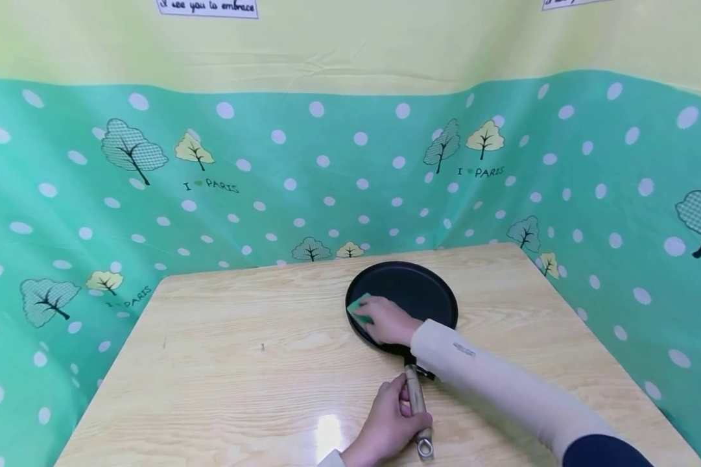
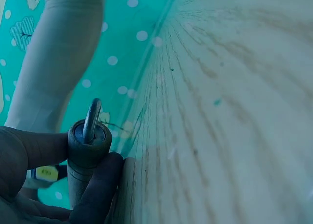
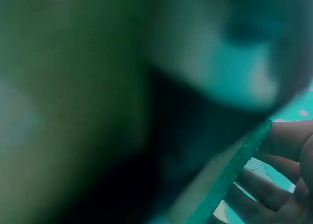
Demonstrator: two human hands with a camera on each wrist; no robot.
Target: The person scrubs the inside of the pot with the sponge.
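A round black frying pan (image 1: 408, 288) lies on the table with its handle towards me. My left hand (image 1: 388, 418) grips the wooden handle (image 1: 415, 392), which ends in a metal ring; in the left wrist view, thumb and fingers close round that handle (image 2: 80, 170). Over the pan's left side, my right hand (image 1: 388, 319) holds a green sponge (image 1: 360, 310) against the inner surface near the rim. The right wrist view is mostly dark and blurred, with the sponge's green edge (image 3: 230, 177) beside the fingers (image 3: 274, 185).
The pale wood table (image 1: 222, 363) extends left and right of the pan. Behind it and along the sides hangs a green curtain (image 1: 257, 220) with white dots and printed trees. My right forearm (image 1: 496, 383) crosses above the table's right part.
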